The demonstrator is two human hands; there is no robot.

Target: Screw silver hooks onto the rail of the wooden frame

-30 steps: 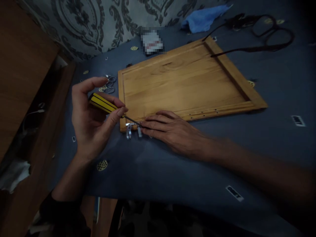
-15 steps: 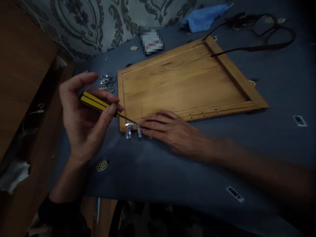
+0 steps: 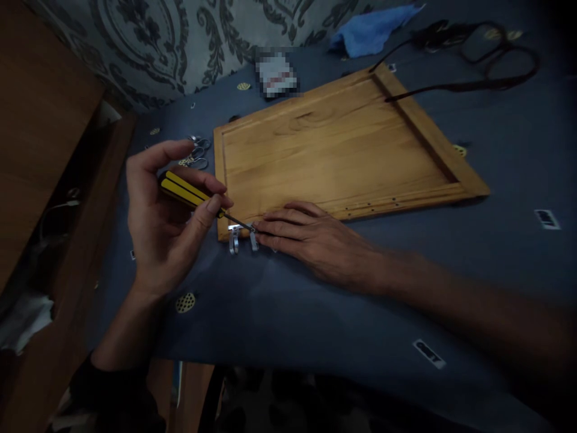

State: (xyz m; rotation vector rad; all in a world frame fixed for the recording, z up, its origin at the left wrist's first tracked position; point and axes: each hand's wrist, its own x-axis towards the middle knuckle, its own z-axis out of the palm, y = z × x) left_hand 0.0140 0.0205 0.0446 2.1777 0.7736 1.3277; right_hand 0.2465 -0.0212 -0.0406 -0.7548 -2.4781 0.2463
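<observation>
Yellow and black stripes run along the handle of the screwdriver (image 3: 188,191), which is pinched between the thumb and curled fingertips of the left hand (image 3: 164,225). Its index finger arches above the handle. The thin dark shaft slants down to the right, and its tip meets the plate of a metal hook (image 3: 238,234) at the near left corner of the wooden board (image 3: 333,138). The hook's 2 shiny prongs hang over the board's near edge onto the blue-grey cloth (image 3: 315,313). The right hand (image 3: 311,240) lies palm down with its fingers straight and close together, gripping nothing. Its fingertips touch the right end of the hook's plate where the board's edge meets the cloth. The board lies flat on the cloth, a raised rail round its rim and a row of small dark holes (image 3: 369,205) along the near rail, to the right of the right hand. Just beyond the left hand, beside the board's left edge, sits a small heap of spare metal hooks (image 3: 198,151). Farther back lie a blurred packet (image 3: 276,75), a blue rag (image 3: 369,33) and a looped black strap (image 3: 491,66), which crosses the board's far right corner. Grey patterned fabric (image 3: 171,42) hangs behind, and brown wooden furniture (image 3: 40,132) stands at the left.
</observation>
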